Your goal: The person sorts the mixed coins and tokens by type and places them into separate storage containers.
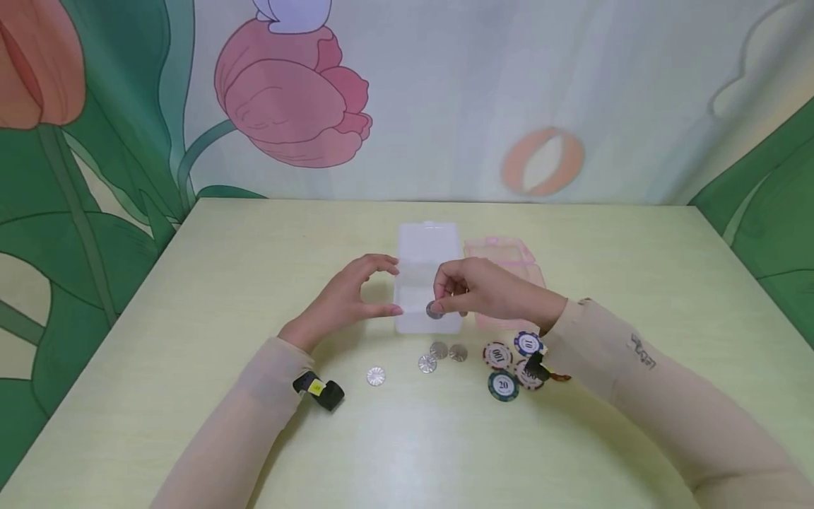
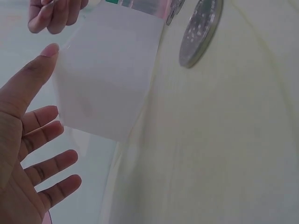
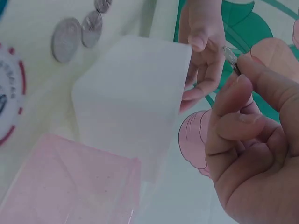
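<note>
Nearest me, a green poker chip marked 20 (image 1: pixel 503 386) lies against other poker chips (image 1: pixel 497 355) in a cluster at the right, and a lone silver coin (image 1: pixel 376 376) lies flat at the left; between them, three silver coins (image 1: pixel 427 364) sit just in front of the white plastic box (image 1: pixel 407 326). My right hand (image 1: pixel 490 290) pinches another coin (image 1: pixel 434 310) between thumb and fingertip, above the box's near part. My left hand (image 1: pixel 348 293) is spread, thumb and fingertips at the box's left side. I judge I am placing the coin in the box; that calls for lowering it inside the walls, then easing the pinch. The box stands open, its contents unclear behind my hand. Beside it, the pink plastic box (image 1: pixel 492 322) is partly hidden by my wrist; I cannot tell what it holds.
</note>
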A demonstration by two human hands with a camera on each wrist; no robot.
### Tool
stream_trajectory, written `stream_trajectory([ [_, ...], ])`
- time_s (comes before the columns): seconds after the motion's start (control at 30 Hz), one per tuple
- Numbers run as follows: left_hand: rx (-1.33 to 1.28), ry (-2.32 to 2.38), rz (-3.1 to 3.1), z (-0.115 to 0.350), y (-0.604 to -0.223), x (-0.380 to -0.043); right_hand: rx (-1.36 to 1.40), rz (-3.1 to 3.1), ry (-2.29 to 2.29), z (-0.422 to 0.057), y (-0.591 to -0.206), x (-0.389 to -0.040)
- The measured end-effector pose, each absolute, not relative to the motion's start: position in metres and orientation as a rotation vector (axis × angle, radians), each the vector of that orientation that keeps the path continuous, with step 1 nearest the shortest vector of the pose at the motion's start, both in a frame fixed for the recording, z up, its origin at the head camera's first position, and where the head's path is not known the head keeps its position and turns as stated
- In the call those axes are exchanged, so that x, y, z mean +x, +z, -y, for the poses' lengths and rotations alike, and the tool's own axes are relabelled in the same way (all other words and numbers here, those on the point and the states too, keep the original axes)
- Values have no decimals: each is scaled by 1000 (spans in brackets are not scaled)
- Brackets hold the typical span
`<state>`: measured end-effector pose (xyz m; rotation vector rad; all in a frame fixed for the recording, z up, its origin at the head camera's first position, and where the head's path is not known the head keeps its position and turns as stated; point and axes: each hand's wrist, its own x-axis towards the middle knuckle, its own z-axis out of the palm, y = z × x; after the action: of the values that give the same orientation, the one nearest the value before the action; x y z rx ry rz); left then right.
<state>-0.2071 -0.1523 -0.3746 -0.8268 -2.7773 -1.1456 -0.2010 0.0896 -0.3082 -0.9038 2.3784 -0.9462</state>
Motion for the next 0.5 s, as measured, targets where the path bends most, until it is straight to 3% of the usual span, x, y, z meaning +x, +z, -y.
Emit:
stream_trajectory([
  [0.5, -845, -1184, 2742, 153, -376, -208, -820, -2462, -910, -58, -330, -234],
])
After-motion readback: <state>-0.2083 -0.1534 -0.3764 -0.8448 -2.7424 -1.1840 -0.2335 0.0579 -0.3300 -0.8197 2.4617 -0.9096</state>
